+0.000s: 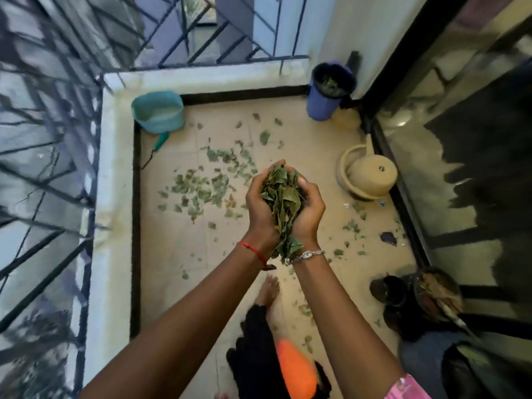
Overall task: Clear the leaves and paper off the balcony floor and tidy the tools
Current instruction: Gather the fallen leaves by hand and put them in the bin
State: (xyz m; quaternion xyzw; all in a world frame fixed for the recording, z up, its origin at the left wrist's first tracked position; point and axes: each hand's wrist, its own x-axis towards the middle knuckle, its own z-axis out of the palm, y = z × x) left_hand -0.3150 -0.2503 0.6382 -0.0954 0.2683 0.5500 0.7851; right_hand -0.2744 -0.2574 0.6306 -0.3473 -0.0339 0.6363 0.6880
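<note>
— What are the person's hands doing?
— The left hand (pixel 260 203) and the right hand (pixel 309 208) are cupping together, fingers curling round a bundle of leaves (pixel 283 197) and holding it above the balcony floor (pixel 178 254).
— And the rest?
— Loose leaves (pixel 198 188) are lying scattered on the tiles, with a teal bucket (pixel 158 112) and a blue bin (pixel 325 96) standing in the far corners.

Beige tiled balcony floor (pixel 172 254) with green leaves (pixel 198 188) scattered mid-floor and along the right edge, 1 teal bucket (pixel 158 112) in the far-left corner, green-handled tool (pixel 160 140) just beside it, blue bin (pixel 325 96) far right, tan watering can (pixel 368 177) by the glass door.
</note>
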